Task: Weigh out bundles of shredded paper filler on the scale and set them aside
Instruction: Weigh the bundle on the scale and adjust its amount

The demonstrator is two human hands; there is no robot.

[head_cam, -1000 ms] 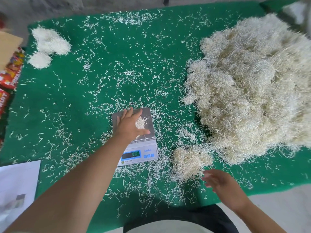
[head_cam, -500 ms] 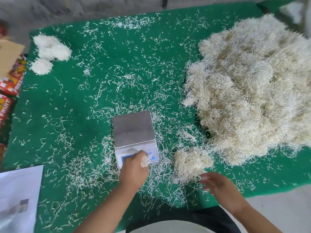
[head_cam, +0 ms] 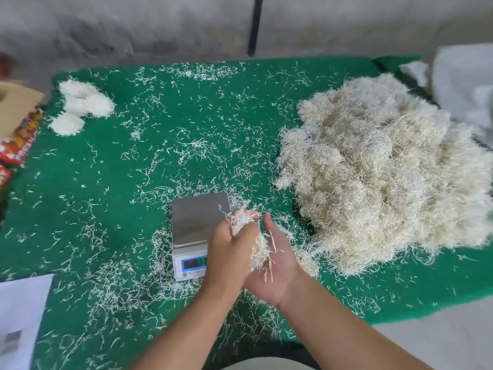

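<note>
Both hands [head_cam: 232, 252] [head_cam: 277, 265] joined, clasping filler bundle [head_cam: 257, 245].

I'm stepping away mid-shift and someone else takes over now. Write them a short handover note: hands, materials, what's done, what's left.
Left hand and right hand together hold a small tuft of shredded paper just right of the silver digital scale, whose platform is bare.
Big loose heap of cream shredded paper: right.
Done: white weighed bundles, far left corner.
Left: set this tuft aside or weigh it, then keep portioning.
</note>
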